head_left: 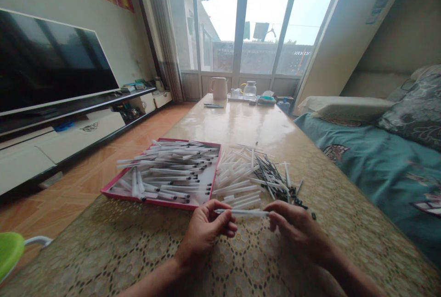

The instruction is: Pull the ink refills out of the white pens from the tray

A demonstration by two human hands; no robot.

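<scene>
A slim white pen (250,213) lies level between my two hands, just above the near part of the table. My left hand (212,223) pinches its left end, where a dark tip shows between thumb and fingers. At the other end, my right hand (298,225) has its thumb and fingers closed around the pen. Beyond the pen are loose white pen barrels (236,173). To their right is a heap of thin dark refills (270,175) with small black plugs (298,201). A pink-rimmed tray (215,173) on the left holds many white pens with black ends (175,168).
A patterned cover lies over the long table (241,124). At its far end stand a beige kettle (219,88), a glass jug (250,88) and a tissue pack (266,99). A teal-covered sofa (365,168) runs along the right; a green stool (10,253) is at lower left.
</scene>
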